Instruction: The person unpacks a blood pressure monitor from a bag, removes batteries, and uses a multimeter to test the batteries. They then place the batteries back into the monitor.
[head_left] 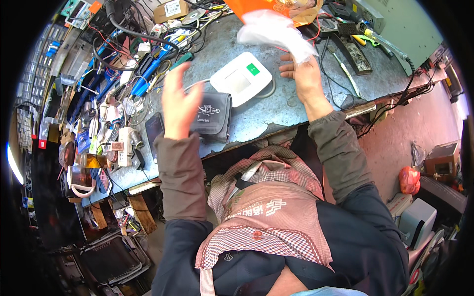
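A white blood pressure monitor [241, 79] with a small green panel lies on the worn blue-grey bench. Its folded dark grey cuff [215, 116] rests at the near left of it, and a grey hose curves around the monitor. My left hand [180, 98] is raised by the cuff's left side, blurred, with thumb and fingers apart and nothing in it. Right of the monitor, my right hand [307, 81] grips the end of a thin white sheet or plastic bag [276, 34]. That white thing is smeared by motion and stretches away toward the far left; its exact kind is unclear.
An orange bag [291, 9] sits at the far edge. Tangled cables, blue-handled tools [150, 74] and small parts crowd the left. A dark phone [154, 129] lies near the left front. At right are a white brush [344, 71], a dark metal bar [353, 54] and a grey-green case [410, 29].
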Demonstrator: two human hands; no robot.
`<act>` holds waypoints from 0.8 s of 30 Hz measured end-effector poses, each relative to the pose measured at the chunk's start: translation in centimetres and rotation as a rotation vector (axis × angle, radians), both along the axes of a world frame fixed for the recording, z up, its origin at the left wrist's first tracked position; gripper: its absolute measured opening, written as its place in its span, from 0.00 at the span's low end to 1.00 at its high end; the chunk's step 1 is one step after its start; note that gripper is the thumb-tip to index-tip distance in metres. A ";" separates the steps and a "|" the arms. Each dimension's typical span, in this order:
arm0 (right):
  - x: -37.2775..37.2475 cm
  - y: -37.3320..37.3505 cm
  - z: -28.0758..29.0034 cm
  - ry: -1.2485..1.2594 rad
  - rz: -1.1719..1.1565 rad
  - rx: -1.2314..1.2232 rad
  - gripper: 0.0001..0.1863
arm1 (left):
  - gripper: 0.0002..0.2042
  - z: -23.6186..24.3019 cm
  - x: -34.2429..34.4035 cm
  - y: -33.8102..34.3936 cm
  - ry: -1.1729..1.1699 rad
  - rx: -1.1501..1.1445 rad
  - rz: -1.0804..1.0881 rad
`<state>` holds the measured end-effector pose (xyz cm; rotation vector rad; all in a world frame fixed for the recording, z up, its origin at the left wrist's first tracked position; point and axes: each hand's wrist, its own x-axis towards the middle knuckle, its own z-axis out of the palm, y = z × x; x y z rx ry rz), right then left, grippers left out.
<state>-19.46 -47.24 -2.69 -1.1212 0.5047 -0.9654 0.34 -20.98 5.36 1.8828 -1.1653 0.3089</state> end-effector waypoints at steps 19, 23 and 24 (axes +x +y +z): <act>0.4 0.4 0.8 0.046 -0.014 0.012 0.21 | 0.54 1.9 6.9 -1.1 1.297 -0.567 -0.698; 0.1 -0.5 -0.4 0.024 -0.014 0.040 0.18 | 0.63 1.9 8.0 -0.6 1.321 -0.530 -0.883; 0.1 -0.5 -0.4 0.014 -0.006 0.054 0.17 | 0.62 1.7 7.7 -0.4 1.352 -0.567 -0.935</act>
